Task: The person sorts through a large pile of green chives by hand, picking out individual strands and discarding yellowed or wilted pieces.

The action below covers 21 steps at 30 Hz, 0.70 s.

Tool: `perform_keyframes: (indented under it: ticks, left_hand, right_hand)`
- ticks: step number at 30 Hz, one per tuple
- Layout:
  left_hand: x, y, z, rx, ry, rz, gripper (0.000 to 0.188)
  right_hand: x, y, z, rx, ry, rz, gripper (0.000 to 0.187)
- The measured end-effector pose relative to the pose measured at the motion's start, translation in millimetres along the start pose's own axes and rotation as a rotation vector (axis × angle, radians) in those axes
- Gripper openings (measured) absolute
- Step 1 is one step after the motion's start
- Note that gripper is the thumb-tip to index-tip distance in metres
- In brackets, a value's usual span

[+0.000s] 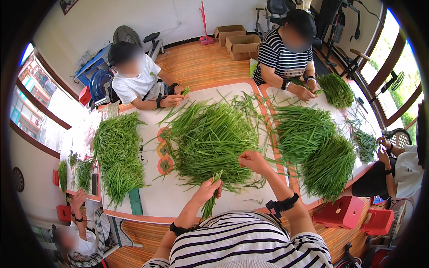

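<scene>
My left hand (206, 192) is closed round a small bunch of garlic chives (217, 176), held near the front edge of the table. The bunch's upper ends stick up past my fingers, and its other end hangs down toward my striped shirt. To its right, my right hand (253, 161) is raised at the near right edge of a big heap of garlic chives (212, 134). Its fingers are curled together in a pinch; whatever is between them is hidden or too small to make out. Loose stalks lie around the heap on the white tabletop (232, 205).
More chive heaps lie left (118, 152) and right (328, 165). A green box-like object (135, 201) sits at the table's front left. Co-workers sit across and at both sides, several handling stalks. Red stools (342, 212) stand at right; cardboard boxes (242, 47) are behind.
</scene>
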State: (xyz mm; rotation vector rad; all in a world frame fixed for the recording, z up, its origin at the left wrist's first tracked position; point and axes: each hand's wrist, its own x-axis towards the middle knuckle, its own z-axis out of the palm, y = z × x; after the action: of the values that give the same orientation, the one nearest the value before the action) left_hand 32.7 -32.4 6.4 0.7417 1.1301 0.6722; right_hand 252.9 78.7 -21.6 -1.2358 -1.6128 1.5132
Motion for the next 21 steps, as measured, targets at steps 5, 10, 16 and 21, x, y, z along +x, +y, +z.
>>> perform_keyframes:
  ticks: [5,10,16,21]
  left_hand:
    - [8.1,-1.8,-3.6,0.025,0.055,0.168,0.024]
    - [5.8,14.6,12.6,0.421,0.216,0.366,0.030]
    - [5.2,17.3,21.7,0.734,0.216,0.395,0.035]
    - [-0.7,13.9,12.7,0.807,0.188,0.261,0.028]
  right_hand:
    - [-20.0,-6.4,7.5,0.188,-0.109,0.104,0.017]
    - [-39.8,-30.9,23.5,-0.166,-0.282,0.102,0.020]
    - [-44.4,-49.6,27.2,-0.182,-0.315,0.018,0.021]
    - [-47.3,-49.8,24.5,-0.278,-0.345,-0.020,0.021]
